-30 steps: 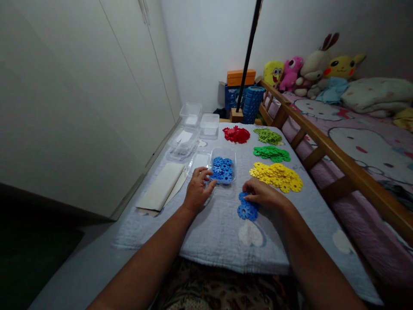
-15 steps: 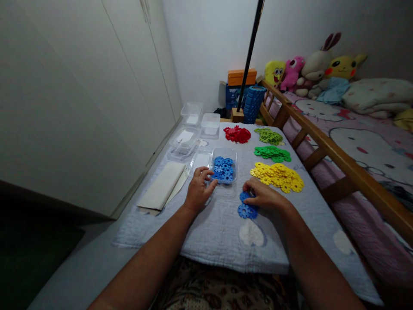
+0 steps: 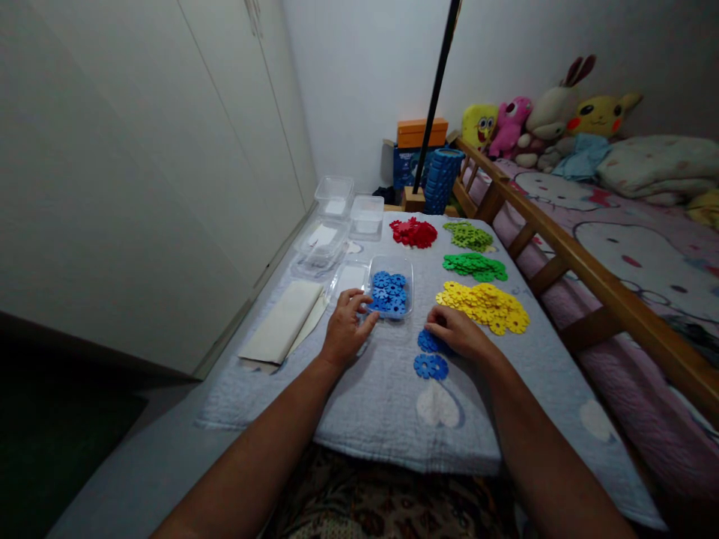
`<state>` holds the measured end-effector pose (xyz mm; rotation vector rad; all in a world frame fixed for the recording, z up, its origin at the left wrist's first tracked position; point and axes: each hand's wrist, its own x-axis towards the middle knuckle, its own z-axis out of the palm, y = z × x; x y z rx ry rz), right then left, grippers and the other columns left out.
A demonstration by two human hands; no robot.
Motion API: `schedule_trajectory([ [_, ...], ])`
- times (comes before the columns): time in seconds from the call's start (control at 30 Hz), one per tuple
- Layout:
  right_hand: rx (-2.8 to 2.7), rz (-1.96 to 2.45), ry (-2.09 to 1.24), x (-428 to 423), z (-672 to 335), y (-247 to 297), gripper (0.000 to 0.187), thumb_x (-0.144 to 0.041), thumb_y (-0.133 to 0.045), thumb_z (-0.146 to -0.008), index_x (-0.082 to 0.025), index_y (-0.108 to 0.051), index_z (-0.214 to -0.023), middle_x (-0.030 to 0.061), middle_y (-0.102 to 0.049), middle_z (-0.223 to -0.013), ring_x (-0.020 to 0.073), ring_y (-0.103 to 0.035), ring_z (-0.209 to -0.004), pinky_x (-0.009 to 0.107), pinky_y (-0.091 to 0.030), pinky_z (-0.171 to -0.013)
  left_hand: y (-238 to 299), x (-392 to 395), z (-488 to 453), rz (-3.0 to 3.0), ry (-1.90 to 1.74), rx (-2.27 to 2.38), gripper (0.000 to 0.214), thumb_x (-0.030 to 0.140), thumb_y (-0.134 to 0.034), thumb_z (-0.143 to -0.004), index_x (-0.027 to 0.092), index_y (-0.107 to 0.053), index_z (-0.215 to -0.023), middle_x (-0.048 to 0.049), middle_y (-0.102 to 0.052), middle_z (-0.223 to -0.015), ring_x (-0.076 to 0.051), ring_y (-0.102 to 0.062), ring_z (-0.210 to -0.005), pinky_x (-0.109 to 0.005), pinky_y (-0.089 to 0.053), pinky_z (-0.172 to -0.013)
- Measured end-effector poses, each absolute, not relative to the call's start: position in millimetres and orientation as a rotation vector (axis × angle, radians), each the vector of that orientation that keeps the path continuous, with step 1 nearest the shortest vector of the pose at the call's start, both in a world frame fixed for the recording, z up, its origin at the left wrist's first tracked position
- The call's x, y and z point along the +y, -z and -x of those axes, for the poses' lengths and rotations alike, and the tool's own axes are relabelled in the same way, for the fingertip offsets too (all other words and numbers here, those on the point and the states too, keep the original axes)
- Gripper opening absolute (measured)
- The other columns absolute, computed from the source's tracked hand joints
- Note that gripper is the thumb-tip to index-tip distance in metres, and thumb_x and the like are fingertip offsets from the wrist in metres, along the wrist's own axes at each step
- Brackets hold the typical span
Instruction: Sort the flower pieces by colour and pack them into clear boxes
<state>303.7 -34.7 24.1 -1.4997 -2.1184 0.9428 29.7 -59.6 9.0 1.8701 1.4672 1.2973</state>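
Note:
A clear plastic box point(image 3: 405, 270) holding several blue flower-shaped pieces point(image 3: 387, 293) stands on a pale blue quilt point(image 3: 387, 397). My left hand point(image 3: 347, 328) rests against the box's near left corner with curled fingers touching its wall. My right hand point(image 3: 459, 332) lies on a small heap of loose blue pieces point(image 3: 426, 341) to the right of the box, fingers bent and closed over some of them. One blue piece point(image 3: 431, 366) lies bare just in front of that hand.
Heaps of yellow point(image 3: 486, 305), green point(image 3: 472, 265), light green point(image 3: 468, 236) and red pieces point(image 3: 414, 233) lie beyond. Empty clear boxes point(image 3: 333, 196) and lids point(image 3: 320, 245) stand at the left, a folded white cloth point(image 3: 282, 324) nearer. A wooden bed rail point(image 3: 584, 269) runs along the right.
My right hand has drawn back up and to the right with blue pieces under it, uncovering one blue piece on the quilt. The left hand has stayed at the box.

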Motion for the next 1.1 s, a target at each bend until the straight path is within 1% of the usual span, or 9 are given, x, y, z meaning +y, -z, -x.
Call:
schedule_trajectory([
  [0.13,-2.114,1.468,-1.069,-40,-317,-29,0.022,-0.031,-0.072,-0.076,-0.022,-0.061,-0.093,0.0006,-0.06,-0.083,0.0172,-0.053,-0.074,0.029,-0.04,-0.065,-9,-60,-30,-1.865,-1.3,1.461,0.02,0.027,-0.067,-0.089,0.02,-0.066,-0.107,-0.0085,-0.055,-0.125,-0.012,-0.065,-0.082,-0.026,-0.056,-0.067],
  [0.23,-2.222,1.485,-0.981,-42,-320,-33,0.025,-0.023,-0.077,-0.067,-0.021,-0.063,-0.088,0.002,-0.062,-0.089,0.0185,-0.056,-0.082,0.03,-0.043,-0.073,-10,-60,-30,-1.862,-1.302,1.464,0.019,0.027,-0.067,-0.088,0.02,-0.066,-0.107,-0.0085,-0.055,-0.125,-0.012,-0.065,-0.082,-0.026,-0.056,-0.068],
  [0.33,-2.185,1.522,-0.991,-42,-319,-32,0.021,-0.024,-0.075,-0.068,-0.021,-0.062,-0.084,0.0008,-0.061,-0.083,0.0178,-0.055,-0.078,0.029,-0.042,-0.069,-10,-60,-30,-1.861,-1.302,1.462,0.019,0.026,-0.067,-0.089,0.02,-0.066,-0.107,-0.0087,-0.055,-0.126,-0.012,-0.065,-0.082,-0.027,-0.057,-0.07],
  [0.47,-2.001,1.52,-1.201,-40,-317,-27,0.015,-0.029,-0.068,-0.073,-0.021,-0.06,-0.084,-0.0019,-0.057,-0.072,0.0147,-0.052,-0.064,0.027,-0.037,-0.056,-10,-60,-30,-1.853,-1.302,1.453,0.02,0.026,-0.067,-0.088,0.019,-0.066,-0.107,-0.0089,-0.055,-0.125,-0.012,-0.065,-0.081,-0.027,-0.056,-0.068],
  [0.57,-1.946,1.474,-1.252,-38,-317,-35,0.013,-0.033,-0.063,-0.077,-0.02,-0.063,-0.079,-0.0009,-0.059,-0.068,0.0144,-0.053,-0.059,0.027,-0.037,-0.054,-9,-60,-30,-1.857,-1.302,1.456,0.02,0.024,-0.067,-0.088,0.019,-0.066,-0.107,-0.0082,-0.055,-0.124,-0.011,-0.064,-0.08,-0.027,-0.057,-0.07],
  [0.73,-2.005,1.348,-1.007,-26,-302,-71,0.016,-0.036,-0.065,-0.08,-0.02,-0.069,-0.082,0.0027,-0.069,-0.078,0.0181,-0.062,-0.073,0.029,-0.046,-0.067,-9,-60,-30,-1.868,-1.302,1.455,0.02,0.024,-0.066,-0.089,0.02,-0.066,-0.108,-0.008,-0.055,-0.124,-0.011,-0.064,-0.081,-0.028,-0.058,-0.075],
  [0.83,-2.0,1.317,-0.85,-12,-278,-86,0.013,-0.031,-0.064,-0.084,-0.02,-0.067,-0.09,0.0014,-0.068,-0.077,0.0167,-0.061,-0.072,0.027,-0.045,-0.067,-8,-60,-30,-1.868,-1.306,1.455,0.02,0.024,-0.066,-0.089,0.02,-0.066,-0.108,-0.008,-0.055,-0.125,-0.011,-0.065,-0.081,-0.028,-0.058,-0.076],
  [0.93,-2.122,1.367,-0.667,4,-247,-90,0.005,-0.019,-0.065,-0.083,-0.02,-0.065,-0.088,0.0007,-0.068,-0.078,0.015,-0.06,-0.072,0.026,-0.042,-0.068,-7,-59,-30,-1.867,-1.31,1.45,0.02,0.024,-0.066,-0.089,0.02,-0.066,-0.108,-0.008,-0.054,-0.126,-0.011,-0.065,-0.081,-0.028,-0.058,-0.075],
  [1.1,-2.395,1.557,-0.436,23,-200,-82,0.01,-0.013,-0.064,-0.084,-0.019,-0.07,-0.089,0.0058,-0.076,-0.092,0.0184,-0.065,-0.084,0.027,-0.042,-0.075,-5,-59,-30,-1.873,-1.303,1.465,0.021,0.024,-0.067,-0.088,0.02,-0.066,-0.109,-0.0081,-0.055,-0.126,-0.011,-0.066,-0.081,-0.028,-0.058,-0.076],
])
